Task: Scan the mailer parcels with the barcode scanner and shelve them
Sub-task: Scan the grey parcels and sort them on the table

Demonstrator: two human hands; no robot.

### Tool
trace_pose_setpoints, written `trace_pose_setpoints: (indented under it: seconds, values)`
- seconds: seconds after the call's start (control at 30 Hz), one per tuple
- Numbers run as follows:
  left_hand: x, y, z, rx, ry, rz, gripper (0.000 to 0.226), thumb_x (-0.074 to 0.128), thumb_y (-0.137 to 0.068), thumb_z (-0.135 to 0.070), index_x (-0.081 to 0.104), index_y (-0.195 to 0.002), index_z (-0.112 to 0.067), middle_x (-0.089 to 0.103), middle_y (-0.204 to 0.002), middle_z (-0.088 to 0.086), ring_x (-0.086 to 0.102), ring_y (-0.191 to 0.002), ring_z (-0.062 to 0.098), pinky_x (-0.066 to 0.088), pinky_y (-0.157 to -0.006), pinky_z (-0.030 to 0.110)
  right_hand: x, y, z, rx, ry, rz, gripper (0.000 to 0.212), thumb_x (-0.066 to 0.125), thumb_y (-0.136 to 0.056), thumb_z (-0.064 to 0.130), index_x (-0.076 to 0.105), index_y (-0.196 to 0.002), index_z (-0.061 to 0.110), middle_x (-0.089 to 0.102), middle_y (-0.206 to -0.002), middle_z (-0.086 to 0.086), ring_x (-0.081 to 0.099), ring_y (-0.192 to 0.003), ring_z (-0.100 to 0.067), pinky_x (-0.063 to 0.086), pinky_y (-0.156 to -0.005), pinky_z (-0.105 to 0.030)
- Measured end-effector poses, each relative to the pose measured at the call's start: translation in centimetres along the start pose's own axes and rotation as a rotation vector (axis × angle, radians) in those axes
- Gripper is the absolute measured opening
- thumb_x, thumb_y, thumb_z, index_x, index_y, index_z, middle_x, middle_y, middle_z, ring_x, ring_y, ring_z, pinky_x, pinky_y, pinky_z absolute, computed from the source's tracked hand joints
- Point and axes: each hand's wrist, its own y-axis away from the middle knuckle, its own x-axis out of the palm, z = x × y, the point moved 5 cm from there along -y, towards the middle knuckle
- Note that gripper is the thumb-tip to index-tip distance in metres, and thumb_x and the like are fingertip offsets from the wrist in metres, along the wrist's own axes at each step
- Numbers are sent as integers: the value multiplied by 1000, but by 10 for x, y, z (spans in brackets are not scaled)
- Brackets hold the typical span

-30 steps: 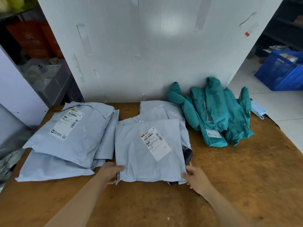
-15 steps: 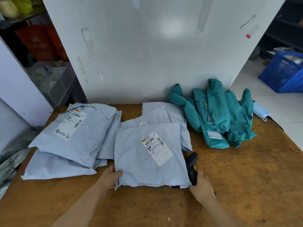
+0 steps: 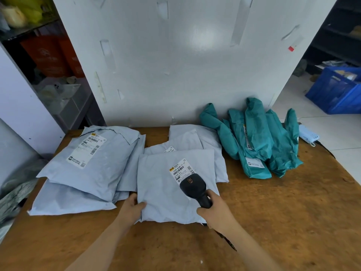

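At the near middle of the worn brown wooden table (image 3: 283, 222) lies the pale grey soft plastic mailer parcel (image 3: 166, 192), flat and face up, its white shipping label (image 3: 181, 170) towards the far right corner. The left hand (image 3: 131, 209) pinches the parcel's near left corner, thumb on top and fingers tucked under the edge. The right hand (image 3: 216, 214) is wrapped tight around the handle of the black handheld barcode scanner (image 3: 195, 189), whose head hangs over the lower end of the label and hides part of it.

The parcel looks light and limp, a thin film bag with something soft inside; it will likely sag and fold if lifted by one corner, and the smooth film may slide on the bags beneath. A grip along a whole edge, or a flat hand under the middle, seems safer than the present corner pinch.

Two more grey mailers (image 3: 191, 137) lie partly under its far edge, so lifting it may drag them. Just to the left, touching or nearly so, sits a stack of larger grey mailers (image 3: 88, 169). A heap of teal plastic mailers (image 3: 257, 139) leans against the white panel (image 3: 185, 65) to the right, well clear. A blue plastic crate (image 3: 336, 90) stands on the floor beyond. Dark shelving (image 3: 341, 32) shows at far right; reaching it probably means turning away from the table.
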Motion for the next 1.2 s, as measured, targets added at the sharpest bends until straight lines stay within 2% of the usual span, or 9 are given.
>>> trace_pose_setpoints:
  seconds: [0.1,0.2,0.47,0.67,0.77,0.93,1.07,1.13,1.2]
  values:
    - [-2,1,-1,-8,6,-5,9,55,-92,-2,52,-99,-5,59,-110,12,55,-98,24,43,-85,32,2,-3,9,-6,31,-34,29,62,-80,12,55,-108,16,56,-83,-1,49,-63,-12,46,-56,-20]
    - [-2,2,-3,-12,31,8,12,56,-91,-3,51,-102,-3,59,-110,12,56,-98,24,45,-88,34,0,-5,11,-11,56,-66,26,61,-82,13,56,-107,16,56,-81,2,50,-64,-12,44,-58,-17]
    - [-2,4,-2,-45,30,6,10,57,-92,-11,53,-99,-6,61,-114,15,58,-94,23,47,-82,31,4,-2,10,3,66,-36,28,60,-79,14,56,-106,13,56,-83,-4,48,-63,-15,49,-59,-30]
    - [1,2,1,-131,110,-31,49,68,-85,-29,48,-120,0,58,-122,11,58,-104,25,47,-85,33,0,3,7,-21,29,-10,20,60,-80,9,54,-97,16,50,-73,2,44,-56,-11,43,-50,-20]
    - [9,1,0,-155,124,-55,62,76,-78,-21,48,-128,1,57,-128,16,57,-107,29,46,-91,34,-8,3,3,-12,13,-46,18,60,-78,6,54,-93,14,48,-71,0,41,-55,-12,39,-48,-20]
    - [17,8,-5,-144,-49,-169,53,74,-78,-7,51,-123,10,56,-128,21,52,-118,37,41,-87,31,-19,-5,-4,26,-62,-163,19,62,-76,3,52,-88,16,49,-70,-6,42,-57,-18,40,-52,-30]
    - [-1,21,7,-184,-138,-193,45,73,-80,-12,54,-117,5,60,-117,21,56,-104,31,41,-78,29,-17,-13,-7,22,-50,-220,23,64,-77,4,51,-84,22,57,-76,-8,52,-62,-24,49,-59,-36]
    - [-25,32,21,-215,-137,-209,34,75,-76,-9,61,-104,3,64,-101,20,57,-86,27,49,-79,38,-14,-18,-5,13,-50,-216,22,65,-78,4,53,-86,21,60,-78,-7,55,-65,-23,49,-59,-36]
    - [-56,48,41,-278,-122,-226,38,77,-73,-8,62,-104,9,66,-99,22,57,-81,28,50,-82,42,-9,-22,-4,10,-50,-200,19,66,-79,3,54,-87,17,59,-76,-7,54,-63,-21,44,-56,-30]
